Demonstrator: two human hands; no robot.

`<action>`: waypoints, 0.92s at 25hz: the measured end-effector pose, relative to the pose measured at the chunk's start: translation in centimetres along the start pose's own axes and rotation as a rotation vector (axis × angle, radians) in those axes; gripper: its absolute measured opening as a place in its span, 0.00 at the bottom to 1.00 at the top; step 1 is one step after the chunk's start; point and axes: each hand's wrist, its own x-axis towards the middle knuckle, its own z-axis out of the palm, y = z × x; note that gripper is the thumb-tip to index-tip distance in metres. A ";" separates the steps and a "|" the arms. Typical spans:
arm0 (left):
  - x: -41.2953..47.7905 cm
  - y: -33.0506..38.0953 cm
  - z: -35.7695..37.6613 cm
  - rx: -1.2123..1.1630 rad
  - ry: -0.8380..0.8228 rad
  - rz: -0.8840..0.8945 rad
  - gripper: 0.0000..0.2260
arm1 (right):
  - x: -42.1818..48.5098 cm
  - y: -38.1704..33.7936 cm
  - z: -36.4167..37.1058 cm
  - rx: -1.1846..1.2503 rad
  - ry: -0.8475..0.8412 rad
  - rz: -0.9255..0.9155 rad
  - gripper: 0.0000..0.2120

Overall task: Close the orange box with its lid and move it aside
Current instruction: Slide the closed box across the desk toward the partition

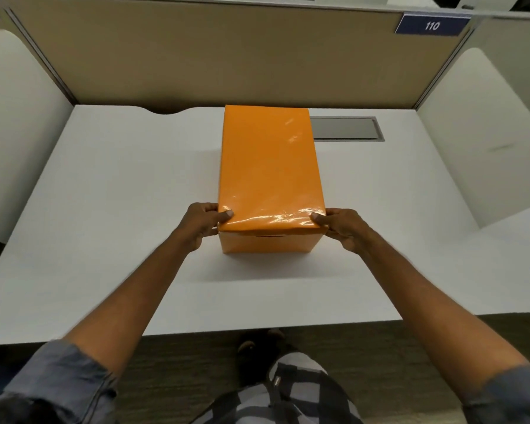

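An orange box [268, 243] stands lengthwise in the middle of the white desk [104, 240], with its glossy orange lid [270, 166] sitting on top of it. My left hand [201, 223] grips the lid's near left corner, thumb on top and fingers along the side. My right hand [341, 226] holds the near right corner the same way. The box's contents are hidden under the lid.
A grey cable hatch [346, 128] is set into the desk behind the box on the right. Tan partition walls [227, 56] enclose the back, white side panels [478, 133] the sides. A blue sign [432, 25] reads 110. The desk's front edge is near my legs.
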 end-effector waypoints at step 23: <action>1.5 3.0 2.2 0.078 0.049 -0.097 0.41 | 3.6 -3.7 -1.4 -0.127 -0.114 0.054 0.26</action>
